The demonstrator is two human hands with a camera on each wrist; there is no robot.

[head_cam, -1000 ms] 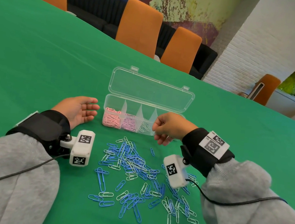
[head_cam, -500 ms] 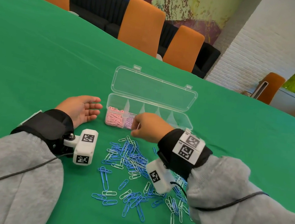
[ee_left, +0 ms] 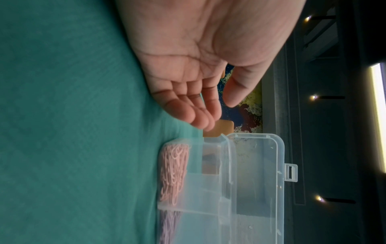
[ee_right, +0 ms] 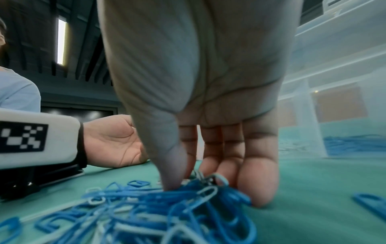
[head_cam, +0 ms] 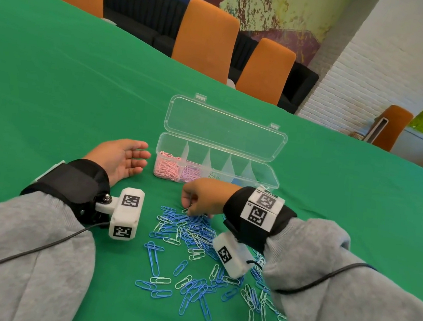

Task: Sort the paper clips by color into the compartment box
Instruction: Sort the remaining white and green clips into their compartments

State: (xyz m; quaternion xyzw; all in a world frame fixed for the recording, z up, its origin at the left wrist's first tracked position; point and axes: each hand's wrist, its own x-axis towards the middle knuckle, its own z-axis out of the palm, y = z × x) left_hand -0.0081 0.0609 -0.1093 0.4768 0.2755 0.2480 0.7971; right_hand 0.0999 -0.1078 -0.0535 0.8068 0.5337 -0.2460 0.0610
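A pile of blue and white paper clips (head_cam: 190, 240) lies on the green table. My right hand (head_cam: 190, 209) reaches down at the pile's far edge. In the right wrist view its thumb and fingers (ee_right: 211, 161) pinch a few clips (ee_right: 200, 177) at the top of the heap. The clear compartment box (head_cam: 272, 179) stands open just beyond, with pink clips (head_cam: 168, 167) in the leftmost cell, lilac clips (head_cam: 190, 173) beside them, and some blue ones (ee_right: 351, 145) further right. My left hand (head_cam: 125, 156) rests palm up and empty left of the box (ee_left: 250, 181).
The box lid (head_cam: 224, 130) leans back behind the cells. Orange chairs (head_cam: 206, 34) line the table's far edge. Green tablecloth (head_cam: 69, 76) spreads wide to the left and behind the box. Loose clips (head_cam: 155, 285) scatter toward me between my sleeves.
My right hand has moved from the box's front wall down and left to the pile's far edge and closed its fingertips on clips. The left hand has stayed put.
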